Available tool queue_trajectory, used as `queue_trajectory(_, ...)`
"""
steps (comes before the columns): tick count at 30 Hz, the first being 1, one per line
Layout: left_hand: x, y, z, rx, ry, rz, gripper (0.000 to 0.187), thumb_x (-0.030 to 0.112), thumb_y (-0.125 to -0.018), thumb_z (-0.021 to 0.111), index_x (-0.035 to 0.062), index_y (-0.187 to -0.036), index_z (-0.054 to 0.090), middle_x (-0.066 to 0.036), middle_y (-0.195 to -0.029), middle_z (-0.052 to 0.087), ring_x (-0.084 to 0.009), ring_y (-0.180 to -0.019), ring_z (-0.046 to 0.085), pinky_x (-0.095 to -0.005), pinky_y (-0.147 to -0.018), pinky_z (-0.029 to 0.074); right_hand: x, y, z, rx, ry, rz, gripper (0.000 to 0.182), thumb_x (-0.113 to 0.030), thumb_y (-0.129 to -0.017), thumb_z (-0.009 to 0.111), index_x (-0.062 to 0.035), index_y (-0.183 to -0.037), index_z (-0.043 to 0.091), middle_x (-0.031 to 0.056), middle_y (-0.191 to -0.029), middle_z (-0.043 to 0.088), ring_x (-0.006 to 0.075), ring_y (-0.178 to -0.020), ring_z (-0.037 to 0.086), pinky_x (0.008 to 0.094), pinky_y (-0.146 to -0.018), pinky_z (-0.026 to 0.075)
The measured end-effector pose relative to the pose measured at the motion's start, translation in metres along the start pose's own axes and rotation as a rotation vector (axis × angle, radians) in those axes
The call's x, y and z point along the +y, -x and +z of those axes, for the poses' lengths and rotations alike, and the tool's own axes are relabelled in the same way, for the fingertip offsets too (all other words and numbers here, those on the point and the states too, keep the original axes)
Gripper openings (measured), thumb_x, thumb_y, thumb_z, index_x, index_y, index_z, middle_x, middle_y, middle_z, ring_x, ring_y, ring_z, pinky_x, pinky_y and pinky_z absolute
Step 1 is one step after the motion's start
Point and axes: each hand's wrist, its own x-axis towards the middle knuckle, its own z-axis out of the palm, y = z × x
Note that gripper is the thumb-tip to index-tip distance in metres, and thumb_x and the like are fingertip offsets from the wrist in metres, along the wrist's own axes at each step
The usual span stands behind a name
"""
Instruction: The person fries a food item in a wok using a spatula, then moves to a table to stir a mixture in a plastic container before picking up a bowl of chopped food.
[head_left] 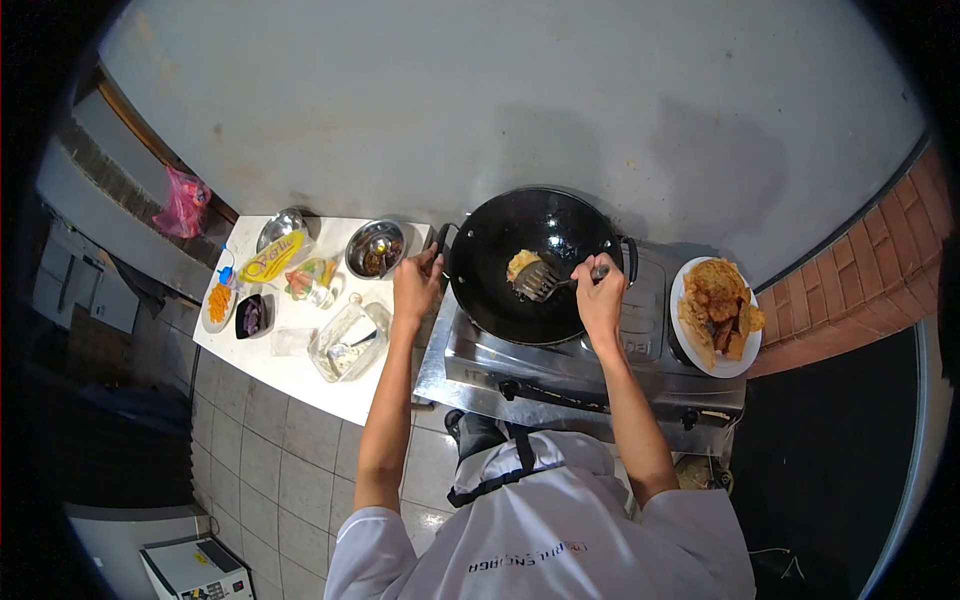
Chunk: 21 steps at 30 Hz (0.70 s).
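Observation:
A black wok (500, 300) sits on the steel gas stove. My left hand (416, 284) is closed at its left side handle (444, 243); the fingertips are partly hidden there. In my right hand (599, 290) is the grip of a slotted spatula (538, 281), whose slotted head is low inside the wok. Against that head lies a small golden fried piece (521, 264), perhaps egg or batter. Dark, shiny oil or wet metal shows on the wok's inner surface around it.
Right of the wok, a white plate (737, 368) holds fried food (718, 300). On the white table (262, 355) at left are metal bowls (375, 249), a glass container (349, 342) with a spoon, a dish of orange shreds (217, 303) and a black bowl (252, 316). A wall stands behind.

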Motion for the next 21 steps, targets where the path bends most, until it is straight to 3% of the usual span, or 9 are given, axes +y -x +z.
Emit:
queue_trajectory(4,-0.01,-0.002,0.008,0.045,0.082,0.061,0.031,0.018,-0.085,0.064,0.0003,-0.11,0.065,-0.02,-0.065,0.06,-0.0198,-0.051,0.054,-0.033,-0.055,0.044,0.007,0.004,0.004,-0.006,0.012,0.004,0.023,-0.003,-0.087,0.055,0.0036,-0.067,0.046,0.0145,-0.053,0.047,0.0185,-0.047,0.05,0.0342,-0.048,0.037)
queue_trajectory(6,-0.012,-0.002,0.008,0.032,0.063,0.035,0.031,0.018,-0.085,0.064,0.0008,-0.11,0.065,-0.019,-0.063,0.058,-0.0199,-0.051,0.053,-0.0336,-0.054,0.044,0.009,0.006,0.007,0.0,-0.02,-0.011,0.024,-0.003,-0.087,0.055,0.0034,-0.067,0.044,0.0146,-0.052,0.042,0.0157,-0.046,0.036,0.0348,-0.047,0.033)
queue_trajectory(9,-0.012,-0.003,0.007,0.026,0.038,0.024,0.03,0.019,-0.085,0.064,0.0015,-0.11,0.065,-0.017,-0.059,0.055,-0.0199,-0.05,0.05,-0.0343,-0.053,0.042,0.013,0.008,0.01,-0.018,-0.024,-0.015,0.025,-0.003,-0.088,0.055,0.0028,-0.067,0.042,0.0139,-0.051,0.037,0.0132,-0.049,0.031,0.0343,-0.046,0.032)
queue_trajectory(16,-0.011,-0.002,0.008,0.043,0.032,0.05,0.031,0.019,-0.085,0.063,0.0008,-0.109,0.065,-0.015,-0.054,0.05,-0.0193,-0.047,0.045,-0.0341,-0.051,0.04,0.017,0.013,0.006,-0.018,-0.055,-0.015,0.027,-0.004,-0.088,0.056,0.0015,-0.067,0.04,0.0119,-0.051,0.037,0.0111,-0.05,0.032,0.033,-0.046,0.032)
queue_trajectory(19,-0.01,-0.002,0.007,0.038,0.023,0.051,0.031,0.02,-0.085,0.063,0.0007,-0.109,0.065,-0.015,-0.054,0.049,-0.0194,-0.047,0.045,-0.0344,-0.051,0.04,0.015,0.015,0.002,-0.045,-0.065,0.007,0.028,-0.005,-0.088,0.056,0.0016,-0.066,0.041,0.0119,-0.052,0.044,0.0101,-0.049,0.04,0.0318,-0.047,0.035)
queue_trajectory(21,-0.009,-0.002,0.005,0.029,0.021,0.043,0.031,0.02,-0.085,0.064,0.0007,-0.109,0.065,-0.017,-0.055,0.051,-0.0194,-0.047,0.048,-0.0342,-0.052,0.041,0.011,0.016,-0.003,-0.053,-0.094,0.11,0.028,-0.009,-0.089,0.057,0.0017,-0.066,0.046,0.0118,-0.056,0.055,0.0096,-0.049,0.052,0.0286,-0.046,0.038)
